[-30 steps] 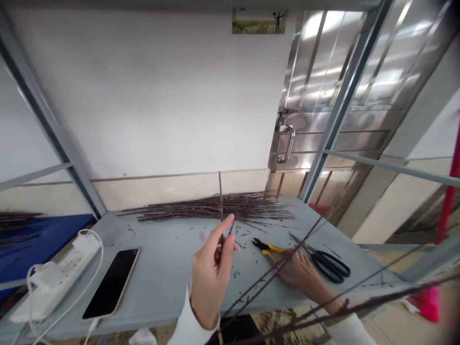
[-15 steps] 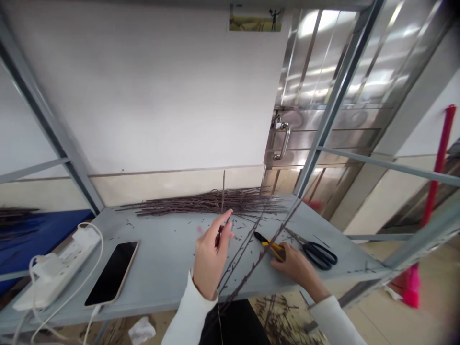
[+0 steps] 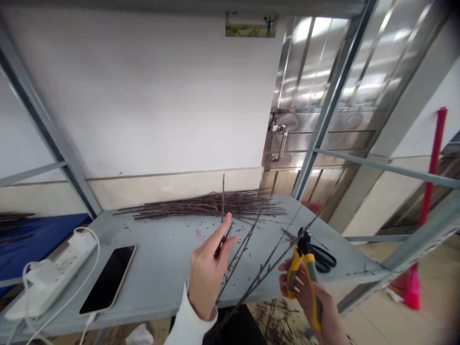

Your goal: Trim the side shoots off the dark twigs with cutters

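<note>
Just 1 twig (image 3: pixel 223 194) L hand (image 3: pixel 206 275), 1 cutter (image 3: pixel 296 268) R hand (image 3: pixel 312 293)

Phone (image 3: pixel 108 279) left, cutters (image 3: pixel 292 273) right — twigs (image 3: pixel 204 206) behind

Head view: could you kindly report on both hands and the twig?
Left hand pinches thin dark twig, upright. Right hand grips yellow-handled cutters above grey metal table. Bare branching stem crosses between hands.
</note>
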`<state>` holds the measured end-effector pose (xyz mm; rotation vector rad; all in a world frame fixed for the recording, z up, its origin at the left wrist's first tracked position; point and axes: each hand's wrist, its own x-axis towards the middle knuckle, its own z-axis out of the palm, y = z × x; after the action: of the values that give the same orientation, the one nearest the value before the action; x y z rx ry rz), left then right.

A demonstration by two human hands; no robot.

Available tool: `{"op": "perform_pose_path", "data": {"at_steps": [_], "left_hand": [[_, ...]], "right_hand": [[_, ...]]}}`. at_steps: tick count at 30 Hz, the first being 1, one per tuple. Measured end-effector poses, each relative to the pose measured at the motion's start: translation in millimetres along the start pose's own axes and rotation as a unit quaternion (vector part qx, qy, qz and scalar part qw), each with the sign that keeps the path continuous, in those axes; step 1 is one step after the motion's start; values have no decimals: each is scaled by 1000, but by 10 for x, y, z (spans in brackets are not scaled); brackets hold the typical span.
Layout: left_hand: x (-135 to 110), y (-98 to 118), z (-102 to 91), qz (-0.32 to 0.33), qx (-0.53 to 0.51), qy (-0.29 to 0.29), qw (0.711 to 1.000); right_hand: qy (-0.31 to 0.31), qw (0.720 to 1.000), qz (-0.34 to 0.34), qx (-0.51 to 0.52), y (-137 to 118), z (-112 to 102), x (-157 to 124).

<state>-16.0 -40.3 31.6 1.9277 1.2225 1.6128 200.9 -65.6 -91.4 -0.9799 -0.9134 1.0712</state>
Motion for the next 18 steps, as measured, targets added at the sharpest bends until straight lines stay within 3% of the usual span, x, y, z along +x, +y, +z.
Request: {"op": "perform_pose_path", "data": {"at_steps": [12,18], "left_hand": [[101,-189,85,-31,-16,-18,999],[179,-317,137,-53,-15,-29,998]], "right_hand": [[-66,983,60,163,-84,610,-118],[4,991,48,128,-31,849,-102]]}}
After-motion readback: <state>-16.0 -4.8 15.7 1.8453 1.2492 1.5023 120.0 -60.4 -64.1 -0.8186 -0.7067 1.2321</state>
